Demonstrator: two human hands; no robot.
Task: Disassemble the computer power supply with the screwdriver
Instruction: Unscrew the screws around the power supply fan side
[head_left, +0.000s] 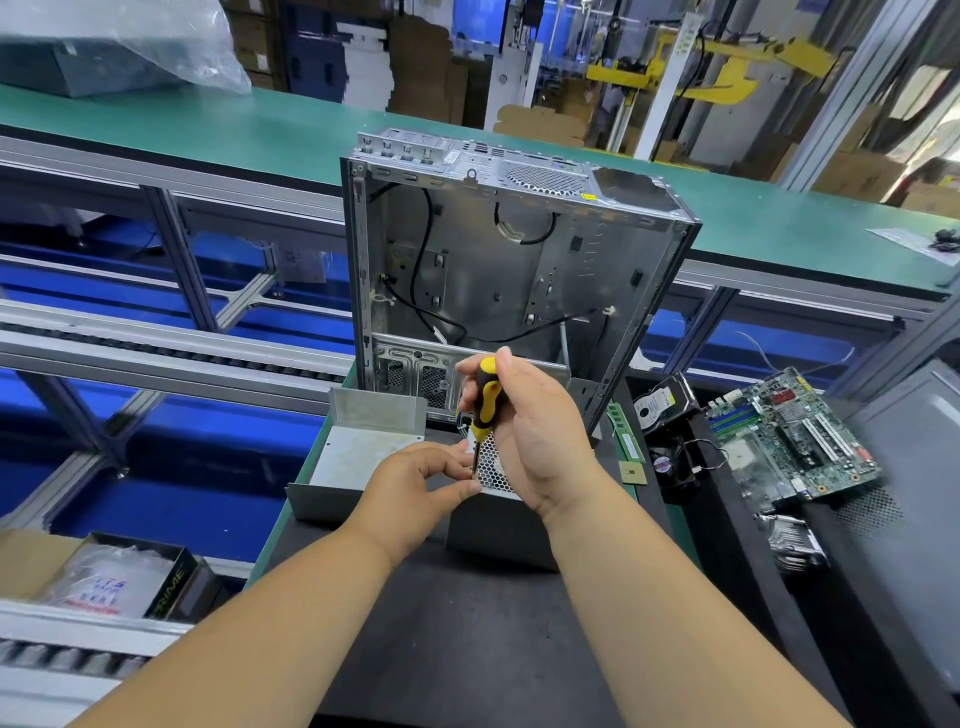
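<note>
The grey power supply (501, 525) stands on the black mat in front of me, its perforated grille facing up. My right hand (535, 426) grips the yellow and black handle of the screwdriver (485, 402), held nearly upright with its tip at the grille's left edge. My left hand (415, 488) pinches the screwdriver's shaft near the tip, against the supply's top corner. The screw itself is hidden by my fingers. A removed grey metal cover (358, 452) lies open just left of the supply.
An empty computer case (498, 260) stands upright behind the supply. To the right lie a motherboard (795, 436), a hard drive (662, 408), a small fan (670, 465), a RAM stick (626, 436) and a heatsink (795, 543). A box with bagged parts (114, 577) sits lower left.
</note>
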